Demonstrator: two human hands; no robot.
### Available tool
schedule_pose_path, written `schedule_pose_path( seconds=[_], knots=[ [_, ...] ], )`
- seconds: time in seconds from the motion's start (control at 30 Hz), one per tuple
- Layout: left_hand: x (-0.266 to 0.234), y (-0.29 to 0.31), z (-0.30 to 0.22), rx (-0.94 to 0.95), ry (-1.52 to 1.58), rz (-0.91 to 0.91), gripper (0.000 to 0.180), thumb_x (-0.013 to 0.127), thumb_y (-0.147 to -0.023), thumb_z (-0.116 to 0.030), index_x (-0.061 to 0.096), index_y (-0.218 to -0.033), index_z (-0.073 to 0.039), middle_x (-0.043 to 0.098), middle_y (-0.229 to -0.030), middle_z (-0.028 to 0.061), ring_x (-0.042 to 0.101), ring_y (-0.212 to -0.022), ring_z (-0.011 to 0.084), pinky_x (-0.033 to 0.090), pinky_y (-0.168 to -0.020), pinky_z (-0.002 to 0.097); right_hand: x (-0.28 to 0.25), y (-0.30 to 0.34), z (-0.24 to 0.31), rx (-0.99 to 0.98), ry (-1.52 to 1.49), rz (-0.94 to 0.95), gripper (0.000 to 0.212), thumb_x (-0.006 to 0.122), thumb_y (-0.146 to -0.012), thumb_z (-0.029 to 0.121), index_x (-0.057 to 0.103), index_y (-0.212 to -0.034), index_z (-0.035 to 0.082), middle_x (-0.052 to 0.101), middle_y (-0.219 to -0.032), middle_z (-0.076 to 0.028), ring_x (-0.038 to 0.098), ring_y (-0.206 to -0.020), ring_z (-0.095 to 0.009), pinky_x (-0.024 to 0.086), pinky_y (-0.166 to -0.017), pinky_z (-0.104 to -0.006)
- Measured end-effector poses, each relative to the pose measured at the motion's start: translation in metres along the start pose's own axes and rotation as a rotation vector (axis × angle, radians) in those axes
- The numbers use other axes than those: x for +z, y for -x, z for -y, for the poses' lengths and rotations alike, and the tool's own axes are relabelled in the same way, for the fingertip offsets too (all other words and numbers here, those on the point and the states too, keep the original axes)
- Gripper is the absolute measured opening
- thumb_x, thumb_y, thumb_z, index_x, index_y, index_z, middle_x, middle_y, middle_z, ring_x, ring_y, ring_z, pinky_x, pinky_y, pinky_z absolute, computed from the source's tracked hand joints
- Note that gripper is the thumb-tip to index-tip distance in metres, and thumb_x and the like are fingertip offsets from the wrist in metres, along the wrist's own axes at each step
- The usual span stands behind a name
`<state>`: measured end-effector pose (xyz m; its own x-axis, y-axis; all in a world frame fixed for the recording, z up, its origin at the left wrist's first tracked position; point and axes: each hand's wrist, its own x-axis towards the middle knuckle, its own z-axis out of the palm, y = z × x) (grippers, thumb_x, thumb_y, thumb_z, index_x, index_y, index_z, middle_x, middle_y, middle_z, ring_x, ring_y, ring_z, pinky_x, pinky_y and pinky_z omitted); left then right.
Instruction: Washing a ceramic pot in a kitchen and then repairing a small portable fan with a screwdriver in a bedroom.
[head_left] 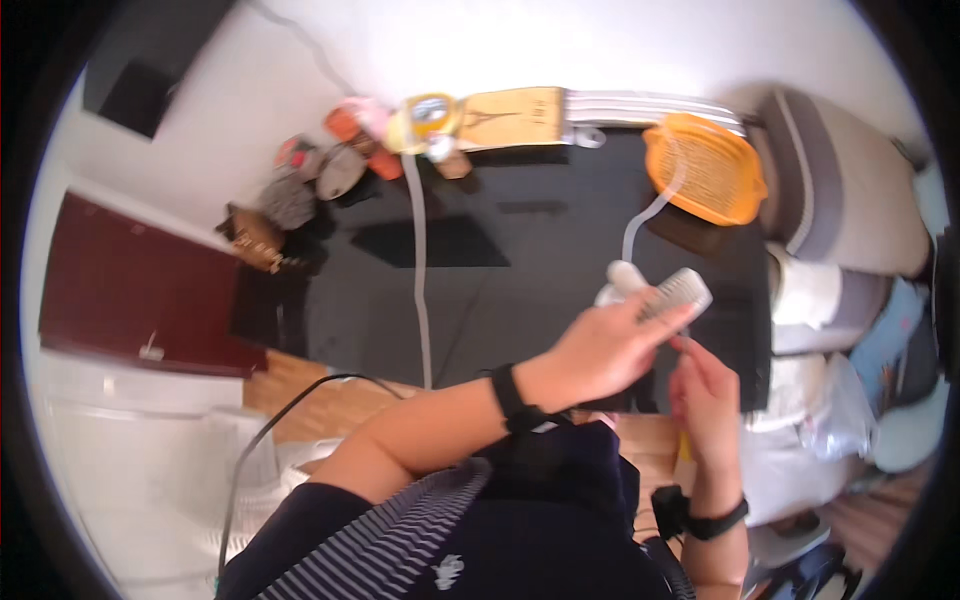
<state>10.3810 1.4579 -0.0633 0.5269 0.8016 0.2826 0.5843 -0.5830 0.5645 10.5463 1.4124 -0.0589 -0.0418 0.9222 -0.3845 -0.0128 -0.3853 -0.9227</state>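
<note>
Left hand fingers curled, gripping white comb over dark table near edge. Right hand fingertips pinching at comb's teeth. Orange basket at far right corner.

Single head-worn fisheye view, looking steeply down, close over a dark table

A lived-in home room: glossy black table, cluttered knick-knacks, cushioned seat alongside.
</note>
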Motion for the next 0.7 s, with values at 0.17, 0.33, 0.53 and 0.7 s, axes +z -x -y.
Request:
schedule_pose_path(
  seconds=[0.17, 0.33, 0.53, 0.7],
  knots=[
    [-0.004, -0.007, -0.008, 0.021, -0.035, 0.012, 0.063, 0.066, -0.066, -0.002, 0.049, -0.125, -0.017, 0.054, -0.109, 0.0175, 0.061, -0.081, 0.0348, 0.051, -0.066, 0.0363, 0.001, -0.003, -0.013, -0.344, 0.316, -0.148, 0.023, 0.047, -0.086, 0.005, 0.059, -0.104, -0.001, 0.059, -0.067, -0.017, 0.06, -0.061, -0.018, 0.045, -0.057, -0.0305],
    [0.003, -0.012, -0.011, 0.01, 0.018, 0.025, 0.054, 0.065, -0.071, -0.005, 0.051, -0.123, -0.012, 0.055, -0.111, 0.0177, 0.062, -0.085, 0.0331, 0.051, -0.069, 0.034, -0.004, -0.005, -0.015, -0.149, 0.044, -0.055, 0.023, 0.047, -0.087, 0.008, 0.06, -0.105, 0.0, 0.055, -0.06, -0.009, 0.054, -0.054, -0.012, 0.043, -0.052, -0.0276],
    [-0.012, -0.002, -0.01, -0.033, 0.103, -0.023, 0.053, 0.065, -0.076, -0.011, 0.046, -0.125, -0.003, 0.052, -0.116, 0.0194, 0.051, -0.107, 0.0354, 0.043, -0.089, 0.0366, -0.006, -0.005, -0.037, -0.039, -0.255, -0.098, 0.028, 0.045, -0.09, 0.009, 0.056, -0.115, 0.005, 0.051, -0.068, 0.002, 0.045, -0.055, -0.005, 0.039, -0.051, -0.0173],
    [-0.073, 0.047, 0.047, -0.367, 0.469, -0.705, 0.031, 0.056, -0.085, -0.006, 0.051, -0.116, -0.001, 0.058, -0.1, 0.0108, 0.061, -0.081, 0.0145, 0.052, -0.066, 0.0252, -0.026, -0.03, -0.095, 0.007, -0.307, -0.429, 0.031, 0.045, -0.088, 0.006, 0.054, -0.118, 0.006, 0.051, -0.077, -0.001, 0.047, -0.06, -0.006, 0.04, -0.052, -0.0176]
  ],
)
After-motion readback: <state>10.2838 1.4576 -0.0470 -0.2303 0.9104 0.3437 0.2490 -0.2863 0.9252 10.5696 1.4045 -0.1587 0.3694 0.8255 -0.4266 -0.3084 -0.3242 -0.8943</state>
